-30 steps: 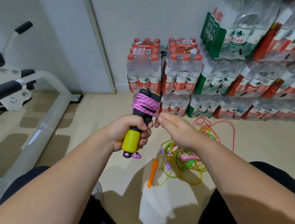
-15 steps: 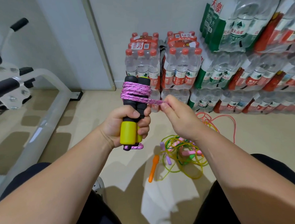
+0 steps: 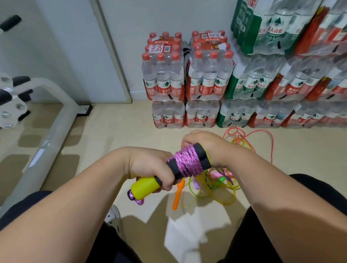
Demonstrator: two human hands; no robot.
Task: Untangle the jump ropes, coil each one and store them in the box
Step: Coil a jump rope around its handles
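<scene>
Beige floor (image 3: 113, 134), white wall, and a big stack of shrink-wrapped packs of red-capped water bottles (image 3: 186, 79) along it. That's the backdrop, so pretty much a storage corner.

The main thing is the pair of jump rope handles, black foam with yellow plastic ends (image 3: 145, 187), held together as one bundle up in front of the person's lap and tilted so the yellow ends point down-left. A pink-and-purple braided cord (image 3: 187, 163) is wound tight round the black part in a fat band, and a short knotted bit of it pokes out below the yellow ends.

The left hand (image 3: 150, 166) has a full fist round the handles, between the yellow ends and the wraps. The right hand (image 3: 205, 144) sits at the far end of that bundle, behind the black tips, with its fingers curled down onto the top of the wraps. It looks like it's pinching cord there, but I can't make out the loose end.

Just past the bundle, down on the floor, there's a tangled pile of thin yellow-green and pink ropes (image 3: 216, 185). An orange plastic handle (image 3: 177, 196) sticks out of the near side, and purple and pink handles are mixed in. A salmon-coloured cord loop (image 3: 268, 139) trails off beyond the bundle to the right, toward the bottles.

Far left of the bundle is a white metal exercise machine frame (image 3: 49, 136). Below it you can see a grey perforated clog (image 3: 112, 215) between the black trouser legs.
</scene>
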